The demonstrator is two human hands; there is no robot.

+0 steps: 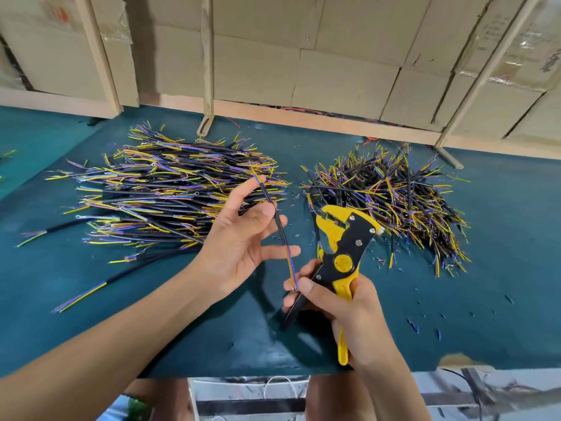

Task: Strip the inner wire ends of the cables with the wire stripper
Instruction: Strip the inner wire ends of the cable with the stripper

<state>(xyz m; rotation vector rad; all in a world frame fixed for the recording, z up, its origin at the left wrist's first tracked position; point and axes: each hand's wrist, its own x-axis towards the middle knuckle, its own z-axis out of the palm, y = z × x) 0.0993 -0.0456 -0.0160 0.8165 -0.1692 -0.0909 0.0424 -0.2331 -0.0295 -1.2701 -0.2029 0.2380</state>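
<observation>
Cardboard boxes back a teal counter [501, 238] with cable heaps at ten and two o'clock. Left hand [239, 238], fingers spread, props one cable [280, 229]; right hand [349, 302] grips the wire stripper [346, 247] while pinching the cable's lower end, seemingly steadying it for the stripper.

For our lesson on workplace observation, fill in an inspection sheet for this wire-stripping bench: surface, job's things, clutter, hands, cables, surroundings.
Surface: green mat.
Job's things: yellow-black wire stripper; one black cable in hand.
Clutter: insulation scraps at right.
Hands: left hand touches the cable, fingers spread; right hand grips the stripper and pinches the cable's lower wire ends.
Cables: left pile; right pile.
Surroundings: cardboard boxes behind wooden posts.
</observation>
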